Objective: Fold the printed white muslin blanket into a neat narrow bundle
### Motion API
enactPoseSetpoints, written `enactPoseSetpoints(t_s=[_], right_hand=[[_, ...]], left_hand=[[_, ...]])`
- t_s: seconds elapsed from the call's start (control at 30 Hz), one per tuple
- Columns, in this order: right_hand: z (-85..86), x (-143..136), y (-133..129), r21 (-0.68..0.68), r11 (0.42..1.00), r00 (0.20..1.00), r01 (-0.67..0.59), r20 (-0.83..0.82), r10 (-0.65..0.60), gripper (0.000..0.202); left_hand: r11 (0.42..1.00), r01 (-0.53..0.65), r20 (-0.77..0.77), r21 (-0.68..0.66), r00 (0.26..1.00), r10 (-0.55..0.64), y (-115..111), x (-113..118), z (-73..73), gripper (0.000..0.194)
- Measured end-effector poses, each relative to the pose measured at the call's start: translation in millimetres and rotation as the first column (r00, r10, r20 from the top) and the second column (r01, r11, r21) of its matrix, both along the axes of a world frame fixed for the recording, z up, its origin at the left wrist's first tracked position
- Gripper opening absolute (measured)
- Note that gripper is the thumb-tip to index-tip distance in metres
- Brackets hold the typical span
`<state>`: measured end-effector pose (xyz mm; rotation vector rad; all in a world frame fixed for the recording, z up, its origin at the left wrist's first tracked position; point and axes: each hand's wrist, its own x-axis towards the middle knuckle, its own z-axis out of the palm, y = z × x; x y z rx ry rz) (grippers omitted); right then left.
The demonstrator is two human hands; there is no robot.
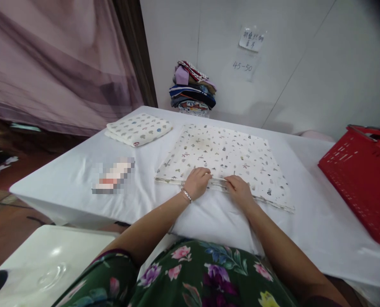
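A white printed cloth (223,155) with small grey, green and pink motifs lies folded and flat in front of me, its layered near edge facing my body. My left hand (198,182), with a silver bracelet at the wrist, pinches that near edge a little left of its middle. A short way to the right, my right hand (239,189) grips the same edge between thumb and fingers. Part of the edge is hidden under both hands. Beyond my left hand lies a second folded cloth (139,130), cream with grey hearts.
A white-covered table (139,192) carries the cloths and a pixelated flat item (115,175) at left. A red plastic basket (365,179) stands on the right. Folded clothes (193,91) are piled by the wall at the back. A white stool-like surface (52,256) is at lower left.
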<state>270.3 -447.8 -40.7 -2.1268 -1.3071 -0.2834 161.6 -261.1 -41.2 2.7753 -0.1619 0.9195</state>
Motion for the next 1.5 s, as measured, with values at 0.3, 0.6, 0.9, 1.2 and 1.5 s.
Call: enactPoseSetpoints(t_s=[0.3,0.6,0.9,1.2,1.5], right_hand=[[-5.2,1.6,1.6,0.114,0.993,0.996,-0.039,0.089,0.029,0.016],[-2.6,-2.6,-2.7,0.125,0.990,0.993,-0.058,0.107,0.045,0.017],[0.6,-10.9,-13.1,-0.045,0.970,0.968,-0.237,0.077,0.240,0.024],[-4.0,-11.6,-14.4,-0.014,0.985,0.978,-0.171,0.119,0.172,0.026],[-5.8,-13.9,-13.6,-0.034,0.982,0.974,-0.185,0.128,0.188,0.025]], left_hand=[[0.980,0.011,-0.099,0.200,0.995,0.009,-14.8,18.2,-10.4,0.017],[0.971,0.129,-0.065,0.202,0.991,-0.119,-22.1,-5.8,4.3,0.022],[0.985,0.096,-0.077,0.146,0.993,-0.086,-20.5,-7.2,-9.7,0.022],[0.997,0.051,-0.113,0.061,0.993,-0.044,-18.8,-4.3,-6.7,0.019],[0.995,0.091,-0.166,0.030,0.982,-0.085,-16.3,-9.6,-2.9,0.014]])
